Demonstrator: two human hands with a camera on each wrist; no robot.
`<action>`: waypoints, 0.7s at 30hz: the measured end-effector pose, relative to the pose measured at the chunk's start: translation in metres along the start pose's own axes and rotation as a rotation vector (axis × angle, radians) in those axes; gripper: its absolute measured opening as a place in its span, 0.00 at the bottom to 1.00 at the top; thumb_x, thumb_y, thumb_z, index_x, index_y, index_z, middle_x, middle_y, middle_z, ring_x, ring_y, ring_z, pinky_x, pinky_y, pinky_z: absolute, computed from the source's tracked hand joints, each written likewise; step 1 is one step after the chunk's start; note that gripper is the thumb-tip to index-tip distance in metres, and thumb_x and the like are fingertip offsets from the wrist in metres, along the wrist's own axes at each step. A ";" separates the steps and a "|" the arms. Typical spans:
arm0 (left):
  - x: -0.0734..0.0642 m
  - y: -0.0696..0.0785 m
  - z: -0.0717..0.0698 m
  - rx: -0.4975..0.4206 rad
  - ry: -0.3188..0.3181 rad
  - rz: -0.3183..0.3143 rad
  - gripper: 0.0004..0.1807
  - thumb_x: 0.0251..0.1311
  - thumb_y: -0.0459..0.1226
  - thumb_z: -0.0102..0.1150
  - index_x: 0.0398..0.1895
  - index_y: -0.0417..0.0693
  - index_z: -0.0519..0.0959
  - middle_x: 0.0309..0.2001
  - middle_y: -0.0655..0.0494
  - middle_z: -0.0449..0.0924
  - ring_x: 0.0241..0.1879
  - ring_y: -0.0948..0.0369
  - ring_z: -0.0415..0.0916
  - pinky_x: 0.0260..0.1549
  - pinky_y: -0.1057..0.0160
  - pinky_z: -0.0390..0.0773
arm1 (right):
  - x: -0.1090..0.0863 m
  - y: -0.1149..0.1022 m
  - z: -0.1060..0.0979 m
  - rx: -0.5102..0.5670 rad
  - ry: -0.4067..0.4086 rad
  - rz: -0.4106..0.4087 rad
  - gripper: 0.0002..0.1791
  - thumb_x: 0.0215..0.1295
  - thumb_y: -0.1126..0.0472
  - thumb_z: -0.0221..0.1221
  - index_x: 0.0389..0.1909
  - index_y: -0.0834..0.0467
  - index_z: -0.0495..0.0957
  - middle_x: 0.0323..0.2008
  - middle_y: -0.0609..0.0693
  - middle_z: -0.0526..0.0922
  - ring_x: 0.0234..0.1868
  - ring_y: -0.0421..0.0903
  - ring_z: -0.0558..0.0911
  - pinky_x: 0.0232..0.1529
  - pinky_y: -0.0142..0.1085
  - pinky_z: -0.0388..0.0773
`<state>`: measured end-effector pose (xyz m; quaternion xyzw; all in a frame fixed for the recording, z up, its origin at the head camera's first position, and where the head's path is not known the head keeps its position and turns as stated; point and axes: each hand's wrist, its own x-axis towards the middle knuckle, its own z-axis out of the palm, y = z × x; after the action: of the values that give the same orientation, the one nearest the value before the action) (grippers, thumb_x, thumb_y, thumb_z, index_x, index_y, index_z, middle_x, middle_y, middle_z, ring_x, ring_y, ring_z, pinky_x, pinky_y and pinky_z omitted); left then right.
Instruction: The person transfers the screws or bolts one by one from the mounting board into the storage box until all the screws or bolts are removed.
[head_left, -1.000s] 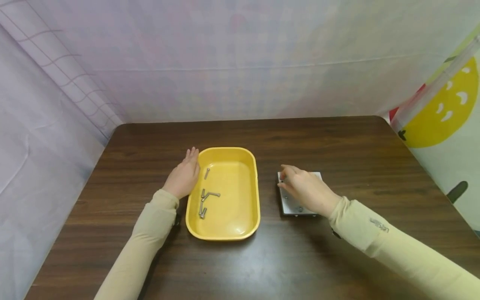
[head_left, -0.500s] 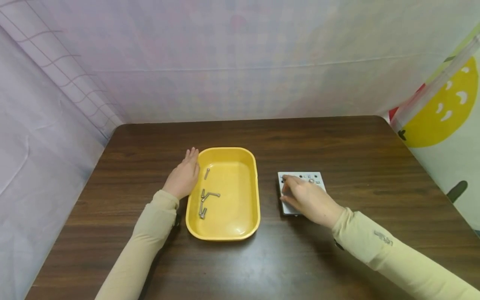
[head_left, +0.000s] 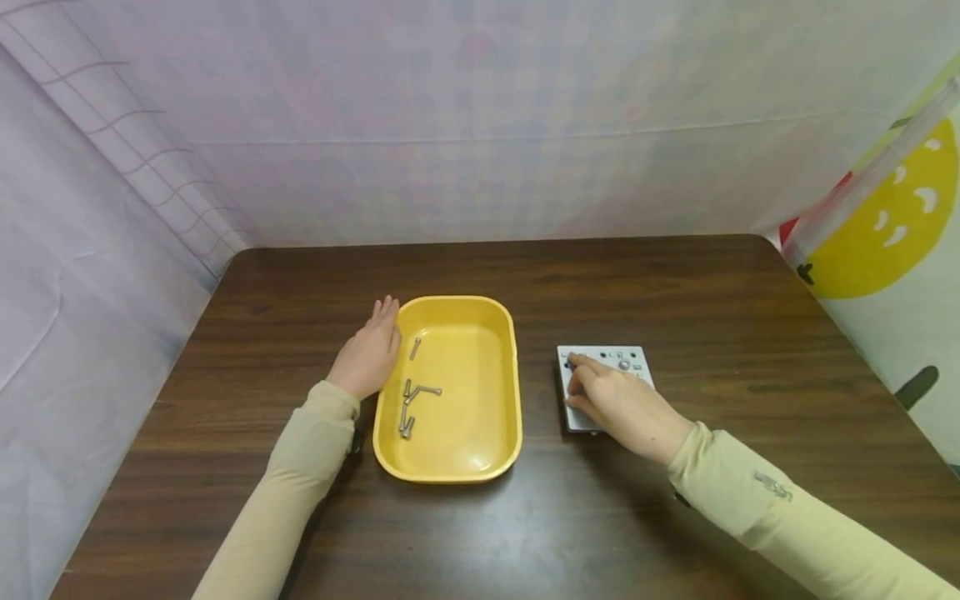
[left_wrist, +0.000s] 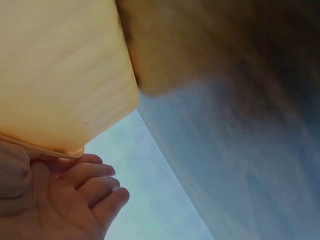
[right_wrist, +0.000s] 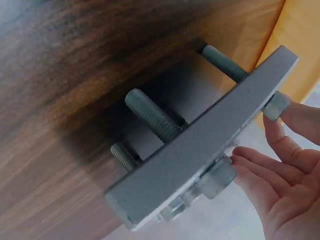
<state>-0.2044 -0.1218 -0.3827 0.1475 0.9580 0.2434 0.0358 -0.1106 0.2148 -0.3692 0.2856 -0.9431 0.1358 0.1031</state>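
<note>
A small metal plate (head_left: 572,417) lies right of the yellow tray in the head view. In the right wrist view, several bolts pass through the plate (right_wrist: 200,142), their threaded shanks (right_wrist: 152,115) sticking out toward the table. My right hand (head_left: 626,408) is over the plate, pinching a bolt head (right_wrist: 276,106) near one end between fingertips. A larger bolt head (right_wrist: 218,178) sits close to the other fingers. My left hand (head_left: 367,350) rests along the left rim of the yellow tray (head_left: 517,400), fingers fairly straight. Several loose bolts (head_left: 427,390) lie inside the tray.
The brown wooden table (head_left: 300,283) carries both tray and plate. A pale curtain (head_left: 480,125) hangs behind its far edge. At right, another cloth shows a yellow fruit print (head_left: 892,225).
My right hand has moved slightly down and right, its fingers now closing at the plate's left side. More of the plate's far edge shows. The left hand and tray stay put.
</note>
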 end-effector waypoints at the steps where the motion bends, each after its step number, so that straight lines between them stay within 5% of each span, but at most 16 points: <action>1: 0.000 0.000 0.000 0.000 0.000 0.000 0.29 0.77 0.38 0.31 0.76 0.32 0.51 0.77 0.38 0.47 0.77 0.46 0.44 0.75 0.47 0.52 | 0.000 0.000 -0.001 0.000 -0.010 0.002 0.06 0.59 0.67 0.67 0.33 0.62 0.78 0.54 0.69 0.80 0.44 0.60 0.86 0.41 0.47 0.86; 21: -0.003 0.003 -0.003 -0.002 0.008 -0.002 0.29 0.77 0.37 0.32 0.76 0.31 0.50 0.77 0.37 0.48 0.77 0.45 0.45 0.75 0.46 0.53 | 0.001 0.001 0.003 -0.075 -0.003 -0.020 0.07 0.59 0.66 0.67 0.30 0.59 0.76 0.53 0.66 0.82 0.48 0.59 0.85 0.36 0.46 0.86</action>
<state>-0.2011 -0.1210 -0.3787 0.1455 0.9580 0.2448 0.0321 -0.1121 0.2138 -0.3720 0.2911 -0.9447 0.0991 0.1138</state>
